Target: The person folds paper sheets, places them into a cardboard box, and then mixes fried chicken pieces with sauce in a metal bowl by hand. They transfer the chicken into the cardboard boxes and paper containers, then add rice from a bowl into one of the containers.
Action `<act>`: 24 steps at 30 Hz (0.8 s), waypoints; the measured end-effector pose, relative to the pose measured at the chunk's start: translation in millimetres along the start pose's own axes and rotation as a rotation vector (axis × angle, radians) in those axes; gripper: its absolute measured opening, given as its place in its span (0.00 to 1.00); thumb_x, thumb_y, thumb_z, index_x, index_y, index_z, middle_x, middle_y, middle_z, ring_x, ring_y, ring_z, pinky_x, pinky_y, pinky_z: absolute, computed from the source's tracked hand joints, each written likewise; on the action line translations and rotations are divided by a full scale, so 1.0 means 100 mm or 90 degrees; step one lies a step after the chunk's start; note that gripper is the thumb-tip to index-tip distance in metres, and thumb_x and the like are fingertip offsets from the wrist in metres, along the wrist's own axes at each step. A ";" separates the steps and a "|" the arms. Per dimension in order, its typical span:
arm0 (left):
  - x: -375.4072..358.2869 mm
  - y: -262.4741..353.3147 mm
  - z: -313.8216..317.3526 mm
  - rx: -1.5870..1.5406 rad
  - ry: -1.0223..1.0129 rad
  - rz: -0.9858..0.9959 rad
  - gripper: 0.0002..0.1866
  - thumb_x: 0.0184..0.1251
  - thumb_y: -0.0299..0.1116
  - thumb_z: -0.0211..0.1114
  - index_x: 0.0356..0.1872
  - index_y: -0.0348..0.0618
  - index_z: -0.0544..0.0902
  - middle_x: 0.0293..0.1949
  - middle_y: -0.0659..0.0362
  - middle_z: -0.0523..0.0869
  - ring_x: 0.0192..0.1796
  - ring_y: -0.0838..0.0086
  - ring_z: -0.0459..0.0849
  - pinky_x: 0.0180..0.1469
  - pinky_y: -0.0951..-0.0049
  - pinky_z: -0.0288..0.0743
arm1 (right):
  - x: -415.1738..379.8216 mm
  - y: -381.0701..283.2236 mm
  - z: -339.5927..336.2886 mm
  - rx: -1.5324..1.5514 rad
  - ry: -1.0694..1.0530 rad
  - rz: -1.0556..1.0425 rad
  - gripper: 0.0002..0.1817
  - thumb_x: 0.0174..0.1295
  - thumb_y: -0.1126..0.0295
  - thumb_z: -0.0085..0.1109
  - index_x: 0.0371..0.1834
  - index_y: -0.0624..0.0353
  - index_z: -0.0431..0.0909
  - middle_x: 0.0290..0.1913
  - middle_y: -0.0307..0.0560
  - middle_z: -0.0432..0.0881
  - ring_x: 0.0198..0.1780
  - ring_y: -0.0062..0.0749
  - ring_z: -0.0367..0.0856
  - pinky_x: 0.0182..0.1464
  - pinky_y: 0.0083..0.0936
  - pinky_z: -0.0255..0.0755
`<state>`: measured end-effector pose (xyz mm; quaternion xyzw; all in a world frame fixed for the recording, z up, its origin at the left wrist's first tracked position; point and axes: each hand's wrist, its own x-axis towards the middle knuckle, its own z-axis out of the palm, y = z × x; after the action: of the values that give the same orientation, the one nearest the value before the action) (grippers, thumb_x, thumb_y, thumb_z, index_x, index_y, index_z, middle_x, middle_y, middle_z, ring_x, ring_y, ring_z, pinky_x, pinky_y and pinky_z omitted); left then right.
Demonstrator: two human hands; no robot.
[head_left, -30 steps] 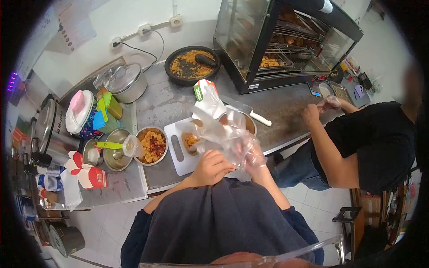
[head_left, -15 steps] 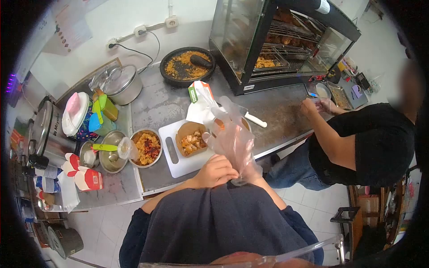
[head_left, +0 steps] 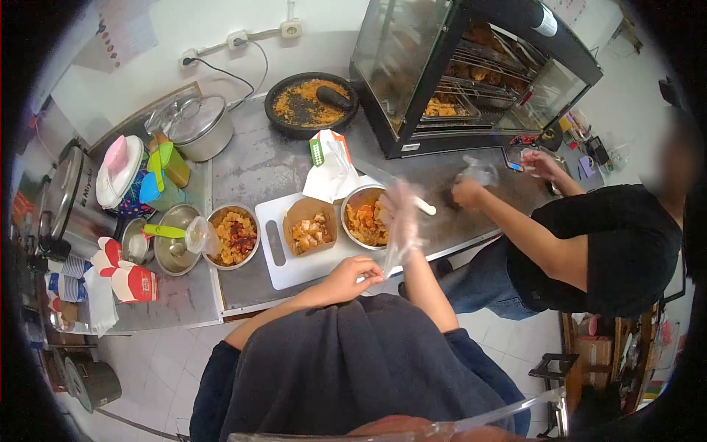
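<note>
My left hand [head_left: 352, 281] is bare, its fingers pinched on the cuff of a clear plastic glove [head_left: 391, 259]. That glove covers my right hand [head_left: 402, 221], which is blurred, with its fingers stretched upward beside a metal bowl of orange-brown food [head_left: 365, 225]. A brown paper box [head_left: 311, 206] of chopped pieces sits on the white cutting board [head_left: 278, 276]. Beyond the bowl lies a knife with a white handle [head_left: 425, 206], partly hidden by my right hand. Left of the board is a second metal bowl of crumbly food with red sauce [head_left: 233, 234].
A stone mortar with pestle [head_left: 311, 107] stands at the back, beside a glass food warmer [head_left: 412, 81]. A co-worker [head_left: 589, 243] at right handles clear plastic [head_left: 480, 172]. At left are red-and-white boxes [head_left: 132, 283], a pot [head_left: 195, 132] and a green-handled utensil [head_left: 166, 231].
My right hand has pushed further into the glove and moved up and away, while my left hand pulls at the cuff. The co-worker's hands have spread apart with clear plastic.
</note>
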<state>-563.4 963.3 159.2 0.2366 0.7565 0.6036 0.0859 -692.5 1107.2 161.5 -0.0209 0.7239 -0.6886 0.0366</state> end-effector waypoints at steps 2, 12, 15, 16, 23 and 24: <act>-0.11 -0.22 0.00 0.059 -0.033 -0.034 0.07 0.62 0.30 0.63 0.35 0.37 0.81 0.31 0.55 0.83 0.34 0.72 0.82 0.39 0.74 0.74 | 0.21 0.17 0.05 -0.567 -0.144 0.028 0.45 0.51 0.34 0.52 0.71 0.38 0.53 0.72 0.56 0.51 0.70 0.56 0.53 0.68 0.45 0.53; -0.14 -0.77 0.02 -0.380 0.150 -0.471 0.20 0.70 0.36 0.55 0.56 0.34 0.66 0.46 0.54 0.80 0.44 0.70 0.83 0.47 0.71 0.74 | -0.09 0.26 0.38 -0.795 -0.189 0.167 0.52 0.32 0.53 0.76 0.65 0.43 0.57 0.61 0.60 0.63 0.61 0.57 0.67 0.60 0.43 0.68; -0.06 -0.87 0.06 -0.422 0.157 -0.438 0.16 0.70 0.34 0.56 0.51 0.35 0.67 0.47 0.50 0.79 0.47 0.66 0.83 0.48 0.69 0.76 | 0.05 0.43 0.27 -0.725 -0.178 0.111 0.44 0.31 0.59 0.78 0.59 0.48 0.68 0.55 0.59 0.69 0.58 0.53 0.72 0.57 0.36 0.71; -0.04 -0.88 0.07 -0.448 0.187 -0.434 0.14 0.69 0.33 0.56 0.49 0.36 0.67 0.47 0.49 0.78 0.47 0.65 0.82 0.49 0.68 0.78 | 0.09 0.44 0.21 -0.671 -0.183 0.090 0.42 0.31 0.60 0.78 0.56 0.49 0.72 0.54 0.59 0.71 0.58 0.50 0.72 0.56 0.33 0.70; 0.02 -0.91 0.13 -0.480 0.225 -0.409 0.15 0.69 0.35 0.58 0.45 0.34 0.68 0.44 0.49 0.80 0.45 0.63 0.84 0.46 0.69 0.78 | -0.02 0.21 0.02 -0.612 -0.188 0.046 0.44 0.29 0.61 0.78 0.57 0.56 0.69 0.58 0.63 0.70 0.55 0.53 0.75 0.57 0.36 0.70; 0.05 -0.95 0.15 -0.480 0.223 -0.411 0.15 0.69 0.35 0.58 0.45 0.34 0.68 0.44 0.49 0.80 0.45 0.63 0.84 0.46 0.69 0.78 | -0.10 0.11 0.10 -0.768 -0.187 0.086 0.48 0.28 0.60 0.78 0.60 0.54 0.65 0.58 0.65 0.69 0.56 0.56 0.74 0.58 0.37 0.70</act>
<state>-585.8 963.6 65.8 -0.1604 0.5240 0.8073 0.2190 -681.8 1098.6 150.6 -0.0865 0.9725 -0.1443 0.1613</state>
